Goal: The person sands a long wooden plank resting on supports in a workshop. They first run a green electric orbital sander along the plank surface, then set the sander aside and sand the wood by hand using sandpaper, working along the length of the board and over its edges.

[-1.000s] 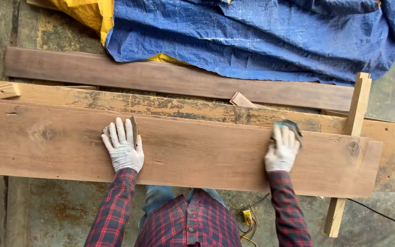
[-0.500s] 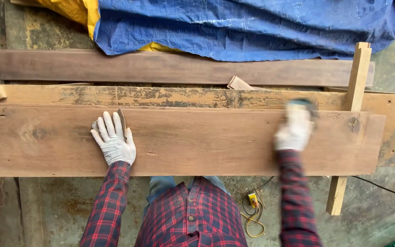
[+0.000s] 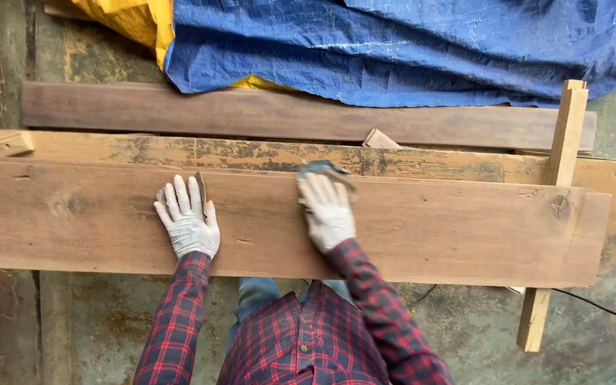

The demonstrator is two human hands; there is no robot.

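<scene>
While left hand (image 3: 187,222) steadies plank (image 3: 429,228), right hand (image 3: 328,211) sanding

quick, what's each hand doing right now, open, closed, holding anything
Left hand: open, gloved, fingers spread, pressed flat on the wide wooden plank.
Right hand: gloved, pressing a dark sanding pad against the plank's far edge.

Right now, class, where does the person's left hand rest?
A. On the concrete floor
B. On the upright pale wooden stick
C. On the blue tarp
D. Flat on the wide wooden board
D: the gloved left hand lies with its fingers spread on the wide wooden board, well short of the blue tarp and the pale stick.
</scene>
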